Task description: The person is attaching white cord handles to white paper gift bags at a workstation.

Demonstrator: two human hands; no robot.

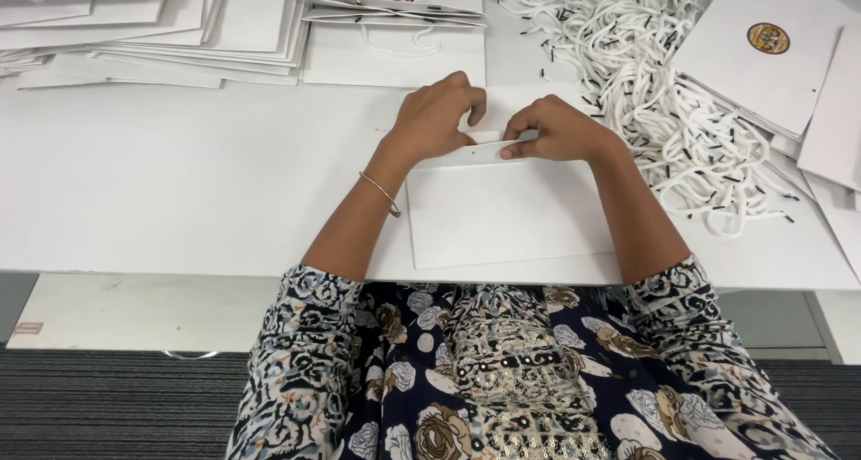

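Observation:
A flat white paper bag [507,213] lies on the white table [179,182] in front of me, its open top edge pointing away. My left hand [437,115] grips the left part of that top edge, a thin bangle on its wrist. My right hand [558,130] pinches the right part of the same edge, fingers pressed on the folded rim. A small dark hole shows in the rim between the two hands.
A heap of white cord handles with black tips [664,92] lies at the back right. Stacks of flat white bags [161,30] fill the back left. Finished bags with round gold emblems sit at the back centre [395,3] and far right [762,52].

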